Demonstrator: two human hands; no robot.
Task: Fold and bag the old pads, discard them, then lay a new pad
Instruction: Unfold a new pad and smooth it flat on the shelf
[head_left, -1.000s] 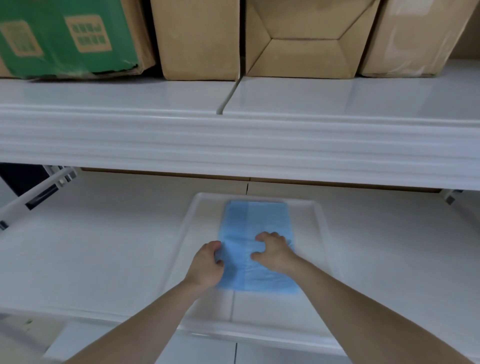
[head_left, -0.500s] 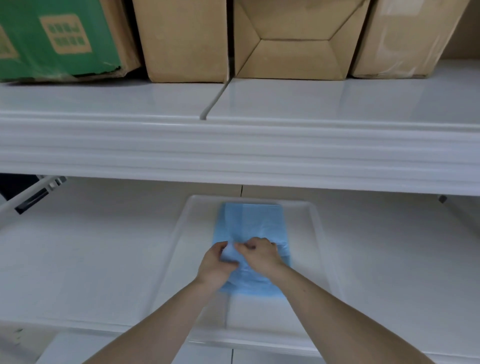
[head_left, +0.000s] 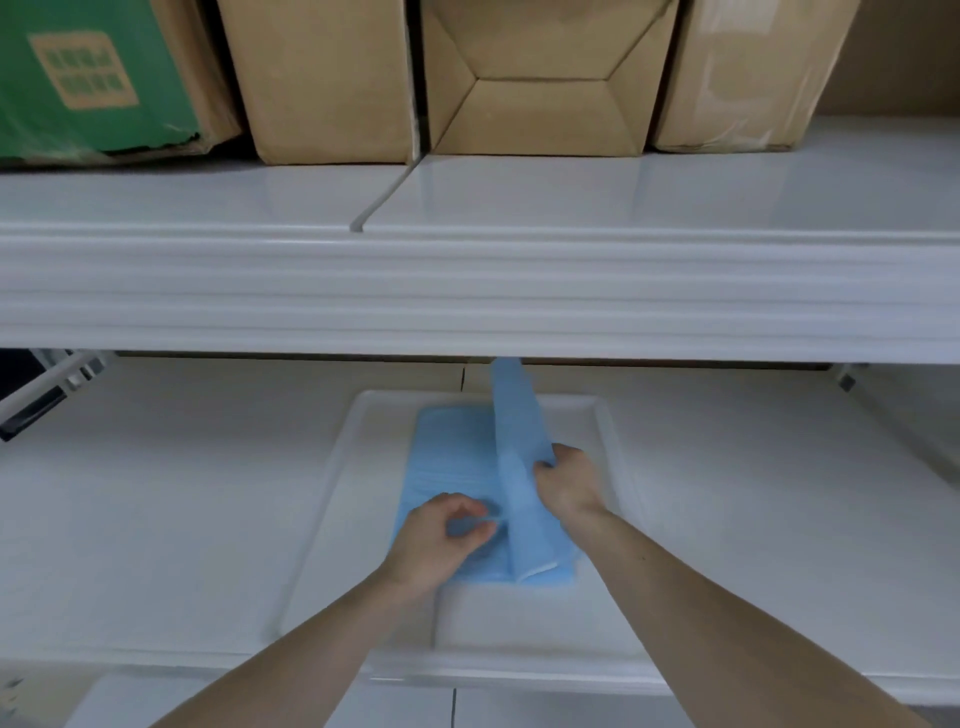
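1. The left hand (head_left: 441, 540) is seen with its fingers curled, and a thin edge of the blue pad (head_left: 447, 467) seems to be pinched between thumb and fingertips, though the picture is blurred there and the grip cannot be told with full certainty. If the edge is held only lightly, it could slip out, and the flat layer under this hand could be dragged along with the lifted one.

2. The blue pad is lying in the white tray (head_left: 353, 457) on the lower shelf, directly under and between the two hands. One flap of it is raised upright, just to the right of the left hand. Since the pad is thin and soft, the flap could fall back or crease badly if it is not guided.

3. The right hand (head_left: 569, 486) is closed around the raised flap, which is gripped at its middle. The top of the flap, beyond this hand, reaches almost to the upper shelf (head_left: 467, 291). If it is lifted higher, it could be caught on the shelf edge.

4. The tray under the hands could be shifted towards the front of the shelf if the pad is pulled hard.
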